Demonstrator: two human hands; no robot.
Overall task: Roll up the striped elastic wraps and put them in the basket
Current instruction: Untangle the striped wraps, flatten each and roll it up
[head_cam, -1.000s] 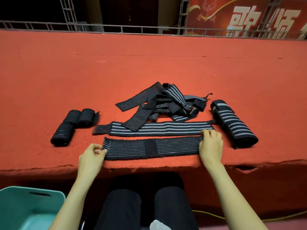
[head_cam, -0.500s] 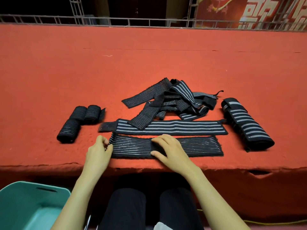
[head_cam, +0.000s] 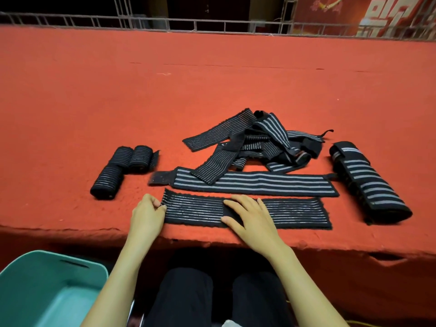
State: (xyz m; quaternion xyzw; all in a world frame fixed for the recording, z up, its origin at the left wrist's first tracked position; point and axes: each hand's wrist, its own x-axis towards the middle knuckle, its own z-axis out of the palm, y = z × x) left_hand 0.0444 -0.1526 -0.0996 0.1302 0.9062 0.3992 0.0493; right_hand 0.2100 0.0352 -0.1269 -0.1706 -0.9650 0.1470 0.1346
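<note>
A black wrap with thin grey stripes lies flat along the near edge of the red table. My left hand pinches its left end. My right hand lies flat on its middle, fingers straight and pointing left. Behind it a longer wrap with broad stripes is laid out flat. A tangled pile of wraps sits further back. Three rolled wraps lie at the left. A teal basket stands below the table at the lower left.
A thick rolled wrap with broad stripes lies at the right of the table. A metal railing runs along the far edge. My knees in dark trousers are under the near edge.
My right hand left the wrap's right end and moved to its middle, where it now lies flat. My left hand stays on the left end.
</note>
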